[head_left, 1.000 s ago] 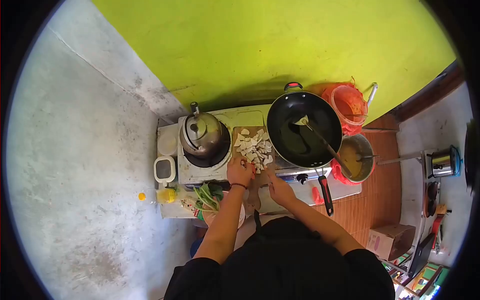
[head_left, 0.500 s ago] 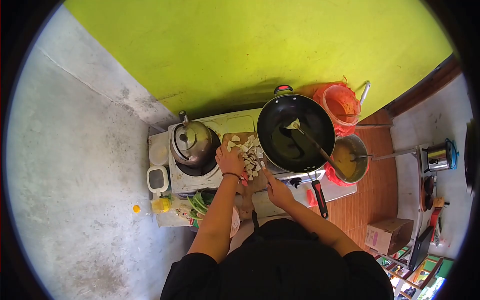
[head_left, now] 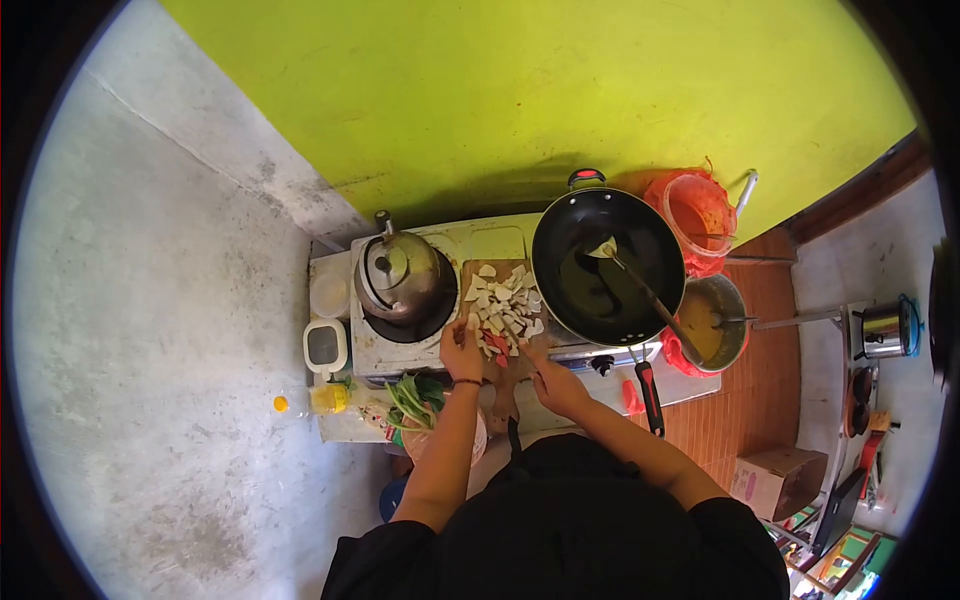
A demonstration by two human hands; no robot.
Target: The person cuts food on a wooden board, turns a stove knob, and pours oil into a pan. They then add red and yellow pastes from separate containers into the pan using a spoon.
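My right hand (head_left: 561,385) is wrapped round a knife (head_left: 516,338); its blade points up and left over the cut food. Pale, flat cut pieces (head_left: 506,294) lie heaped on a wooden chopping board (head_left: 507,392). Several red pieces (head_left: 499,347) sit at the heap's near side. At the left edge of the board is my left hand (head_left: 461,352), fingers curled together beside the pale pieces. Whatever they may grip is too small to make out. The board lies on the stove (head_left: 500,235), between the kettle and the wok.
A metal kettle (head_left: 404,275) stands left. On the right, a black wok (head_left: 570,250) holds oil and a spatula (head_left: 640,285). Beyond are a red-lined bucket (head_left: 700,205) and a pot of yellowish liquid (head_left: 705,335). Leafy greens (head_left: 412,400) and an oil bottle (head_left: 328,399) lie front left.
My left hand has drawn back from on top of the pale pieces to the board's near left edge, its fingers now curled. The right hand still holds the knife. The view has shifted slightly.
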